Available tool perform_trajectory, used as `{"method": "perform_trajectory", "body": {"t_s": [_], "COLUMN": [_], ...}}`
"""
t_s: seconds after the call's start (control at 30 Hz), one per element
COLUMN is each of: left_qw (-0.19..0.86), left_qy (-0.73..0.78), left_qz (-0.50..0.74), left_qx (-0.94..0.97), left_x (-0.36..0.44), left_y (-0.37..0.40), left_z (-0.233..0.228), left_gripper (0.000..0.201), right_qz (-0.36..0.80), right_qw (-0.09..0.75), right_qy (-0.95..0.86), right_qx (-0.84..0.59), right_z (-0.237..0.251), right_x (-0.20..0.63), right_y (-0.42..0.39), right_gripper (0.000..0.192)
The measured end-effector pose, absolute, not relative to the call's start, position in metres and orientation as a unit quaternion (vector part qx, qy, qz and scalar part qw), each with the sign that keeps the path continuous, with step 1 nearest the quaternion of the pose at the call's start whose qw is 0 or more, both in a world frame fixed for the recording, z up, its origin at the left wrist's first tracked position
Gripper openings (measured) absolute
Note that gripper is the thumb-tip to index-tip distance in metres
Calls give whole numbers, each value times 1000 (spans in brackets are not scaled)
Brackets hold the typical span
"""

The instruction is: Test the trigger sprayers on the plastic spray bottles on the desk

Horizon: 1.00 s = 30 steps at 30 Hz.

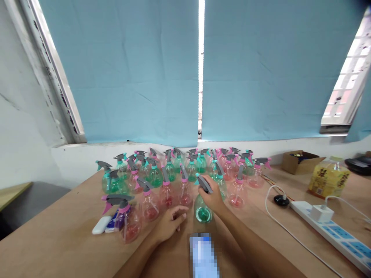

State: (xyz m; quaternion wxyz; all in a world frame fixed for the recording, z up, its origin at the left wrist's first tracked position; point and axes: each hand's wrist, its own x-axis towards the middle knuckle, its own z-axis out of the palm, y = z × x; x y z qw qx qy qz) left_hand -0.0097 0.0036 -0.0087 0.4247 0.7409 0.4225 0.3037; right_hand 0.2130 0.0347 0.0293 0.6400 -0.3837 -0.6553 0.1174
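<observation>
My right hand [213,196] is wrapped round the neck of a green spray bottle [203,214] with a grey and teal trigger head. The bottle is tilted, its round base facing me. My left hand [170,224] rests near the table top left of that bottle, fingers loosely bent and apart, holding nothing. Just beyond it stand pink spray bottles [167,196] with grey and pink heads. Another pink spray bottle [131,227] stands by itself closer to me on the left. Below the held bottle lies a phone [204,256], its screen blurred out.
Many more green and pink spray bottles [155,177] crowd the back of the table [72,227]. A white object [101,225] lies at left. At right are a power strip [330,231] with a charger and cable, a yellow-labelled jug [329,179] and a cardboard box [292,165].
</observation>
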Motion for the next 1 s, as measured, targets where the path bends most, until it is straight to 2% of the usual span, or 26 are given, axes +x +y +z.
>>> {"method": "perform_trajectory", "body": {"t_s": [0.1,0.2,0.3,0.5,0.67,0.8,1.0], "left_qw": [429,435,445,457,434,435,429], "left_qy": [415,405,397,383,411,429,432], "left_qz": [295,297,296,326,325,322,321], "left_qx": [746,747,746,734,733,723,726], "left_x": [-10,-10,-9,-11,-13,-15,-17], "left_y": [5,6,7,10,12,12,13], "left_z": [-11,-13,-15,-23,-25,-20,-20], "left_gripper": [40,38,37,21,8,15,19], "right_qz": [245,423,505,542,538,524,558], "right_qw": [613,521,472,491,485,474,474], "right_qy": [-680,-698,-688,-649,-662,-683,-658], "right_qx": [-318,-250,-224,-210,-195,-183,-176], "right_z": [33,43,49,47,53,57,52], "right_x": [215,212,204,186,185,187,184], "right_y": [26,23,26,31,27,25,23], "right_gripper": [28,29,28,12,16,23,12]}}
